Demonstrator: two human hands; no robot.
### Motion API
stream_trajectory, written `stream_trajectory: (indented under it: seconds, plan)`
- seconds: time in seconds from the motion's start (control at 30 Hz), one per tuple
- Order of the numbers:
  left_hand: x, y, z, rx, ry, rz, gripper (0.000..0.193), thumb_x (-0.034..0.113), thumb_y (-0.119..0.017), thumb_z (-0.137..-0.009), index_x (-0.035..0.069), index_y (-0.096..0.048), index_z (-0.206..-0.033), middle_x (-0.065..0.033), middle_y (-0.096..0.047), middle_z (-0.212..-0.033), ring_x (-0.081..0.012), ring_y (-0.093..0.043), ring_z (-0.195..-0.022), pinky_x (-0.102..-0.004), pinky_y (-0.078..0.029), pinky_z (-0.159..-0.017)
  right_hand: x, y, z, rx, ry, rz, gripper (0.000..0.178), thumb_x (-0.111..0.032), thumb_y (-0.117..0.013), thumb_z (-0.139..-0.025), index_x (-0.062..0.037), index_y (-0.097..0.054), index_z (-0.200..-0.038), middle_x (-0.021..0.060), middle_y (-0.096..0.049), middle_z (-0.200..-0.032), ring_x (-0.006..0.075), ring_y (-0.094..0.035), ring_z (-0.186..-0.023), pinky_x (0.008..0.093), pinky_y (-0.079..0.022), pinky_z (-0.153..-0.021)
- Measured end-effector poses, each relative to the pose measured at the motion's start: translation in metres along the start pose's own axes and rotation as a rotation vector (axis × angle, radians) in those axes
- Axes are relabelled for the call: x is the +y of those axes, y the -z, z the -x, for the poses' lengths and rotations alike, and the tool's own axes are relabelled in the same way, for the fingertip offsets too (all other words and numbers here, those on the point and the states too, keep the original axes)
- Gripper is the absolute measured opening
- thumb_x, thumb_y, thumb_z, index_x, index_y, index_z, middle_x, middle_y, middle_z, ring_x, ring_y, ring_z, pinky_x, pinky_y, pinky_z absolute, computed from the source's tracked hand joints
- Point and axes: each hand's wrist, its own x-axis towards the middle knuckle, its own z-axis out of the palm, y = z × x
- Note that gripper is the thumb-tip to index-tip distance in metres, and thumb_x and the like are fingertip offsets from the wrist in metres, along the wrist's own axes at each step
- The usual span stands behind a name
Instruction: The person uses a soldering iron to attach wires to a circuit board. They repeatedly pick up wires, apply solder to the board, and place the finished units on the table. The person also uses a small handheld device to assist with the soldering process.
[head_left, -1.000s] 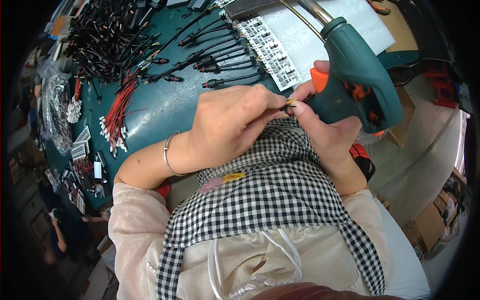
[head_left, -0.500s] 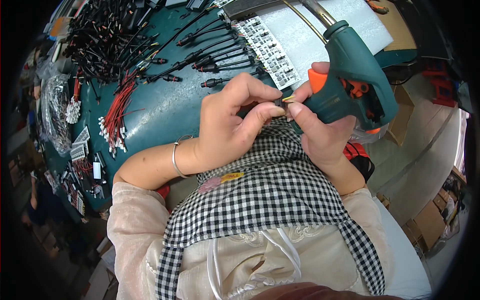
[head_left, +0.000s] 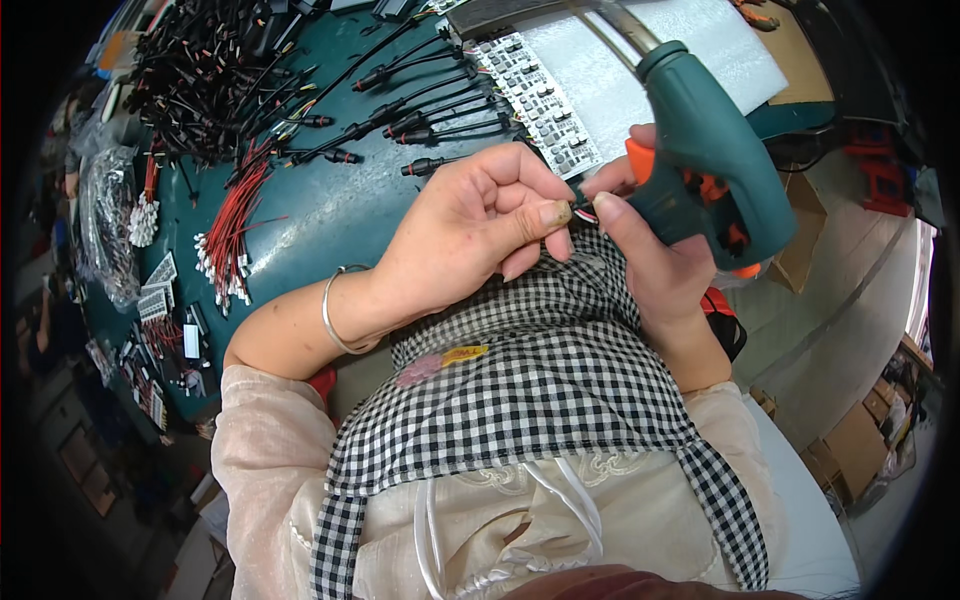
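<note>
A green soldering gun (head_left: pixel 725 140) with an orange trigger (head_left: pixel 640 160) sits in my right hand (head_left: pixel 655 260), its metal tip end pointing up and away. The thumb and forefinger of that hand are pinched on the ends of thin wires (head_left: pixel 587 214), dark and light in colour. Opposite them, my left hand (head_left: pixel 490 215) pinches the dark end of the same small piece between thumb and forefinger, its other fingers curled below. The fingertips of both hands nearly meet above my checked apron (head_left: pixel 520 400). Most of the small piece is hidden by the fingers.
Beyond my hands a strip of white circuit boards (head_left: pixel 540 105) lies beside a white foam sheet (head_left: pixel 680 60), with black connector cables (head_left: pixel 430 120) joined to it. Red wires (head_left: pixel 245 215) and a heap of black cables (head_left: pixel 205 85) occupy the green table's left (head_left: pixel 310 225).
My left hand has turned and its other fingers show more below the pinch. The fingertips have drawn slightly apart. The soldering gun has tilted a little in my right hand.
</note>
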Motion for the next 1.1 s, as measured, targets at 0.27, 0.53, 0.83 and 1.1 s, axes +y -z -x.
stream_trajectory:
  seconds: [0.27, 0.53, 0.83, 1.1]
  plan:
    - [-0.006, 0.002, 0.001, 0.072, -0.333, -0.591, 0.014, 0.008, -0.068, -0.087, -0.001, -0.064, -0.096, -0.0086, -0.069, -0.080, -0.0085, -0.056, -0.056, -0.0221, -0.045, -0.053, -0.006, -0.001, 0.001, -0.020, -0.045, 0.044, 0.012, 0.003, -0.068, -0.081, 0.0011, -0.062, -0.091, 0.0025, -0.063, -0.080, 0.0083, -0.057, -0.066, 0.0228, -0.046, -0.057]
    - [0.014, 0.008, 0.006, -0.004, -0.477, -1.105, 0.015, 0.006, -0.072, -0.082, -0.002, -0.067, -0.095, -0.0077, -0.070, -0.078, -0.0104, -0.067, -0.069, -0.0233, -0.050, -0.061, -0.003, -0.002, 0.005, 0.003, -0.126, 0.042, 0.048, 0.011, -0.061, -0.077, 0.0055, -0.048, -0.123, 0.0076, -0.060, -0.081, 0.0096, -0.056, -0.069, 0.0224, -0.046, -0.063]
    - [0.006, 0.025, -0.008, 0.230, -0.421, -1.179, 0.012, 0.003, -0.072, -0.080, -0.001, -0.064, -0.087, -0.0099, -0.068, -0.072, -0.0144, -0.067, -0.063, -0.0235, -0.049, -0.056, -0.038, 0.055, 0.039, 0.122, -0.202, -0.208, 0.070, -0.014, -0.070, -0.079, 0.0136, -0.034, -0.132, 0.0113, -0.053, -0.072, 0.0180, -0.053, -0.053, 0.0278, -0.049, -0.046]
    - [-0.007, 0.026, -0.021, 0.285, -0.670, -1.381, 0.015, 0.004, -0.075, -0.075, 0.002, -0.063, -0.084, -0.0102, -0.065, -0.070, -0.0229, -0.063, -0.056, -0.0296, -0.049, -0.049, -0.058, 0.080, 0.064, 0.201, -0.286, -0.078, 0.073, -0.014, -0.079, -0.071, 0.0162, -0.040, -0.125, 0.0131, -0.053, -0.074, 0.0149, -0.051, -0.048, 0.0259, -0.045, -0.041]
